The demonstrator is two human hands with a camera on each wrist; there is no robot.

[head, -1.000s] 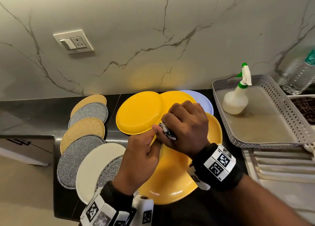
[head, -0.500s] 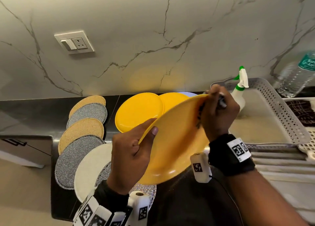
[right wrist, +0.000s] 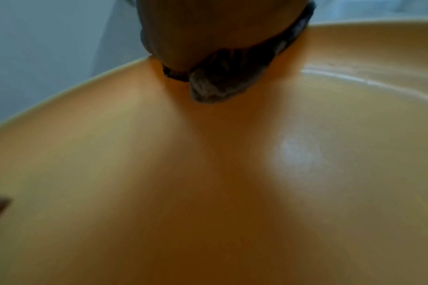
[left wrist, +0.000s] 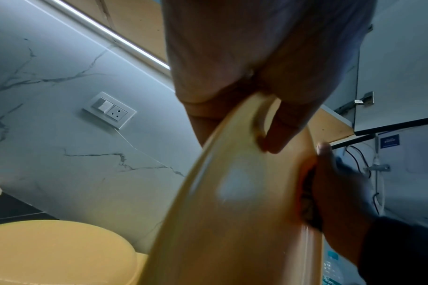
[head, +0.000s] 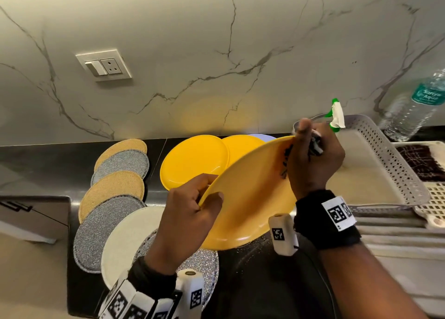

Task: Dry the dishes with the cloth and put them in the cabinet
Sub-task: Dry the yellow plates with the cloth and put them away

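Holding the yellow plate (head: 245, 205) tilted up off the counter (head: 154, 191), our left hand (head: 190, 212) pinches its near rim. Our right hand (head: 313, 159) squeezes the cloth (head: 315, 144) against the far rim. We are drying. Next we probably wipe across, then turn it.

Yellow plate (head: 248, 205) tilted on edge above the counter, dark cloth (head: 315, 145) (bunched) against its upper rim.
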